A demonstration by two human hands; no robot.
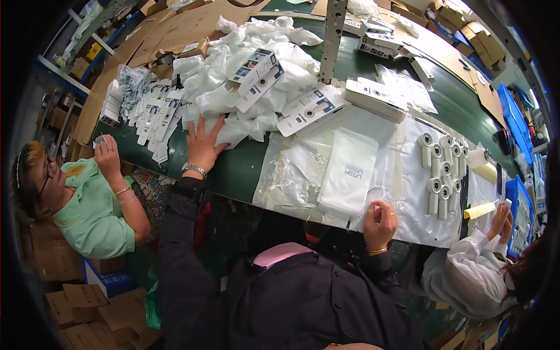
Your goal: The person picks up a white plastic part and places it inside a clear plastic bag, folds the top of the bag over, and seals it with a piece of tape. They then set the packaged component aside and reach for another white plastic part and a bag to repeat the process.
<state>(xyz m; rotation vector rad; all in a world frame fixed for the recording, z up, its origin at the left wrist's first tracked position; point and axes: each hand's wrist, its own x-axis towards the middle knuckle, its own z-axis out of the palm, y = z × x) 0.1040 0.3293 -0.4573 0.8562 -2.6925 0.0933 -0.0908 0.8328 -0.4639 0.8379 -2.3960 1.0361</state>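
My left hand (204, 146) lies with its fingers spread on the near edge of a heap of white, soft wrapped pieces (230, 105), at the table's left. Nothing is gripped in it. My right hand (380, 224) rests at the table's front edge with curled fingers, and I see nothing in it. Just beyond it lies a stack of frosted plastic bags (350, 169). To its right, several white handled devices with round, dark-centred heads (446, 169) stand in rows on a white sheet.
Printed white boxes (312, 109) lie beyond the bags, and another box (259, 79) sits on the heap. Small white cards (154, 119) are spread at the left. A metal post (332, 44) rises from the table. Co-workers sit left (93, 204) and right (466, 274).
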